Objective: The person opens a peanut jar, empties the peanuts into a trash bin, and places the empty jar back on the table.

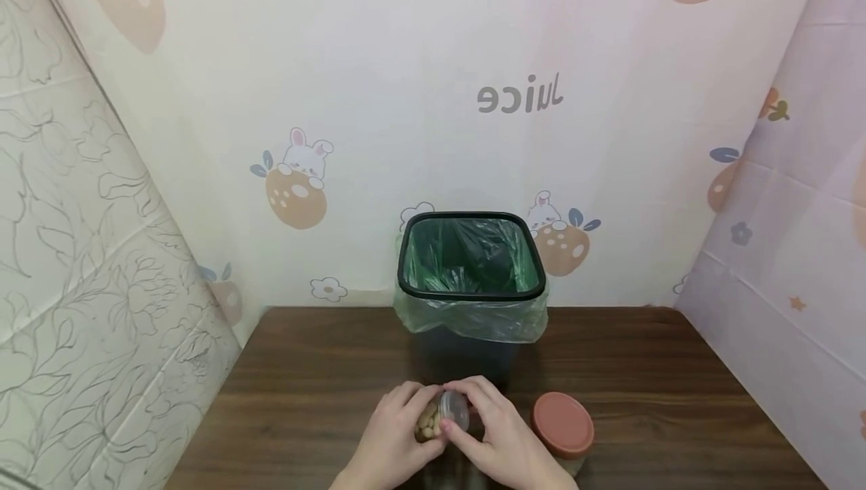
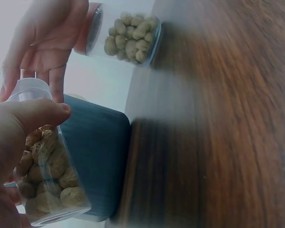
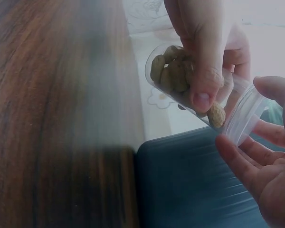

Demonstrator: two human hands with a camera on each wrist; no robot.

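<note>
Left grip point(image 1: 395, 430) curled round the peanut jar point(image 2: 52, 187) in front of the bin point(image 1: 467, 353), right grip point(image 1: 495, 430) pinching its lid point(image 1: 458, 409), I remotely judged square, even pressure best, its seating unclear.

Soft, even light brightens a pale, fruit-printed fabric backdrop point(image 1: 406, 99) in the head view, with dim shadow at the base of a dark, black-rimmed plastic bin point(image 1: 473, 297). Milky haze veils both wrist views, whitening their outer upper corners, softening the grain of the dark brown wooden tabletop point(image 2: 228, 142) and leaving pale highlights along a clear cylindrical plastic jar point(image 2: 54, 175).
</note>
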